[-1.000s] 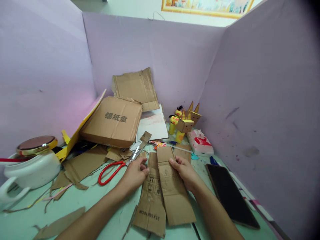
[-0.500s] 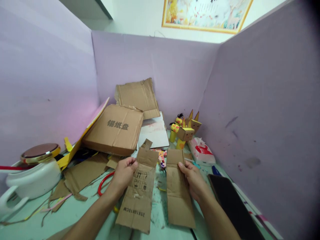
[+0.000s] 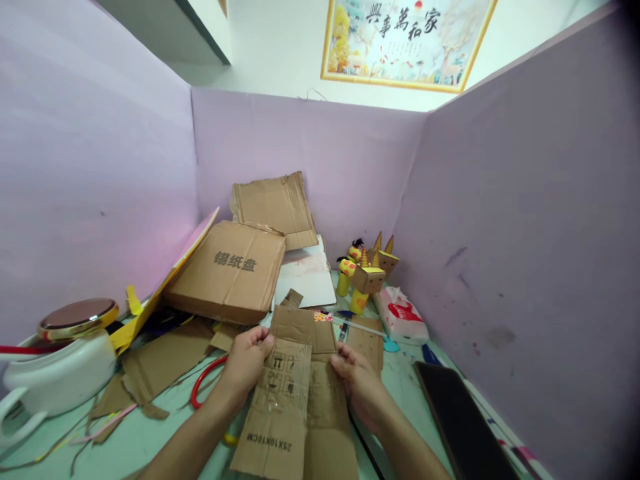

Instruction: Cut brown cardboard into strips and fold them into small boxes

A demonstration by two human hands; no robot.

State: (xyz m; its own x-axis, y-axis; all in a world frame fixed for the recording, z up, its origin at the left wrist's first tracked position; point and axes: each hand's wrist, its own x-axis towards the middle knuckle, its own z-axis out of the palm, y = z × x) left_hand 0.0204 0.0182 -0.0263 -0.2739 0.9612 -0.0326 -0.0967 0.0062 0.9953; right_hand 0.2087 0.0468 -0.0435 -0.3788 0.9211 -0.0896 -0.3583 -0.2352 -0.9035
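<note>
My left hand (image 3: pixel 248 358) pinches the left edge of a printed cardboard strip (image 3: pixel 278 413) marked "25X10X10CM". My right hand (image 3: pixel 358 381) is closed on the right edge of a plain cardboard strip (image 3: pixel 327 407). The two strips lie side by side, the printed one overlapping the plain one. Both slant toward me above the table. Beyond my right hand lies another cardboard piece (image 3: pixel 367 340), with a thin stick ending in a blue tip (image 3: pixel 391 345) across it. A red scissor handle (image 3: pixel 200 383) shows beside my left forearm.
A flat cardboard box (image 3: pixel 227 273) leans at the back left, with cardboard scraps (image 3: pixel 160 360) below it. Left stands a white pot (image 3: pixel 65 370). Yellow-and-cardboard animal figures (image 3: pixel 367 277) stand near a tissue pack (image 3: pixel 400 317); a dark phone (image 3: pixel 463 420) lies right. Lilac panels (image 3: pixel 310 140) surround the table.
The plain strip has moved left with my right hand, from apart to partly under the printed strip. The cardboard piece behind it now shows more. The camera view has tilted up slightly.
</note>
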